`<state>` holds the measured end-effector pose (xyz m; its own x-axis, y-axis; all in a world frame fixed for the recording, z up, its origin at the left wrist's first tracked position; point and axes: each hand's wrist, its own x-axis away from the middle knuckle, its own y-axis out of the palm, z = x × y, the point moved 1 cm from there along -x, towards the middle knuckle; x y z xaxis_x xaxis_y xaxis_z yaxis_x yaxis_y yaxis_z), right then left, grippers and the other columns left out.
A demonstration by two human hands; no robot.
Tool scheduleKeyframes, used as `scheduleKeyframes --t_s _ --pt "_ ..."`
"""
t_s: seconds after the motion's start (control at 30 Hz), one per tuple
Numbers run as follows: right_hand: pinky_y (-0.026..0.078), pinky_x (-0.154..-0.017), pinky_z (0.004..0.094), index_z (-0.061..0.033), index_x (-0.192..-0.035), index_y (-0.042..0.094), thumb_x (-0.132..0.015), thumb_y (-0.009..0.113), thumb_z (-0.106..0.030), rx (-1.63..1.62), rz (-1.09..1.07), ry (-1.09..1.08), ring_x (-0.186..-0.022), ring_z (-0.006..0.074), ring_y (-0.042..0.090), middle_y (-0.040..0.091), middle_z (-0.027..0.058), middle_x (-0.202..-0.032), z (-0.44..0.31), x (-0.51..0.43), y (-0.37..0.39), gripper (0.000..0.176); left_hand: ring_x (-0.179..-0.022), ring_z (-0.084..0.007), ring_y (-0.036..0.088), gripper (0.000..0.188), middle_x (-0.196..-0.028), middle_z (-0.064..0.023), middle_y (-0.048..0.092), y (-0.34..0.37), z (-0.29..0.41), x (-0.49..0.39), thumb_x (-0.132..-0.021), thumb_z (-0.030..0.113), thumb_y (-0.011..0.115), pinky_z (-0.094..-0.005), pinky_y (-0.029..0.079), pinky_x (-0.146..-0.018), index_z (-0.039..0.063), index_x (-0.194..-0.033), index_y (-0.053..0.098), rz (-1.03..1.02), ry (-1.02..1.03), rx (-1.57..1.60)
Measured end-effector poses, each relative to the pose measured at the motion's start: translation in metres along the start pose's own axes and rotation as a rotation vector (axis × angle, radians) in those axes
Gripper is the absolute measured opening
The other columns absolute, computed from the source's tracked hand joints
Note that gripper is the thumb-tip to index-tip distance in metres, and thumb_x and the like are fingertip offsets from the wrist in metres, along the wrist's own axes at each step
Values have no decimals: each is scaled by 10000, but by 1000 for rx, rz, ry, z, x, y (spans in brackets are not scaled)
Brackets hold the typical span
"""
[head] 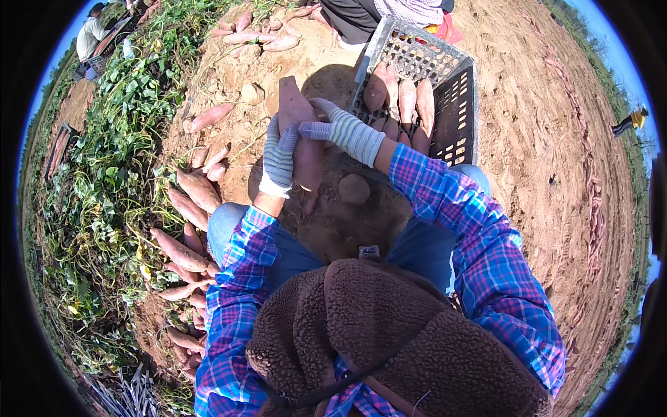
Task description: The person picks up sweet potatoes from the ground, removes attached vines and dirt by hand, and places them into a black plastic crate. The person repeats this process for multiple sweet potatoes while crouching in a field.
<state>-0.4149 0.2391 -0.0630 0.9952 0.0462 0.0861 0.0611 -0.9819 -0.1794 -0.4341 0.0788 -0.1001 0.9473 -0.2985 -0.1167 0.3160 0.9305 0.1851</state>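
A large sweet potato [308,159] is gripped in my left hand [279,156], which wears a striped knit glove. My right hand [351,130], gloved alike, reaches across to it; its thumb and fingers are spread at the root's upper right side, and I cannot tell how firmly they touch. Just right of that hand stands a black plastic crate [461,120] with slotted walls, tilted toward me. Several sweet potatoes [408,101] lie side by side inside it. On the shaded soil below my hands sits a round clod of earth [354,188].
Loose sweet potatoes [180,250] line the ground by my left leg, beside green vines [104,208]. Another heap [260,39] lies ahead, near a seated person [359,18]. Ploughed soil [526,130] stretches right, with a row of roots [594,219]. Other people are farther off.
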Motion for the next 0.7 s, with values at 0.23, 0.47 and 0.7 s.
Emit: scheduleKeyframes --t_s 0.23,0.47,0.7 --pt "442 -952 357 21 -1368 330 -592 844 -449 91 83 -37 -1150 316 532 548 220 -1228 15 24 -57 1042 -1134 -130 495 406 -1279 -93 512 47 -14 -8 -997 188 427 -267 410 -975 2 -1357 404 -243 -14 17" --pt "512 -847 341 -28 -1327 439 -656 819 -427 -196 188 -104 -1020 243 601 610 150 -1135 13 3 -192 869 -924 -238 631 311 -1044 -164 647 74 -31 -71 -882 150 600 -318 492 -823 -3 -1153 583 -4 262 -680" --pt "468 -863 423 -237 -1289 501 -743 681 -191 1411 -7 -363 -1050 330 539 545 105 -1134 87 -25 -235 577 -980 -136 574 273 -1077 -63 615 79 -99 -97 -921 100 562 -242 457 -842 -22 -1165 567 -75 -151 -264"
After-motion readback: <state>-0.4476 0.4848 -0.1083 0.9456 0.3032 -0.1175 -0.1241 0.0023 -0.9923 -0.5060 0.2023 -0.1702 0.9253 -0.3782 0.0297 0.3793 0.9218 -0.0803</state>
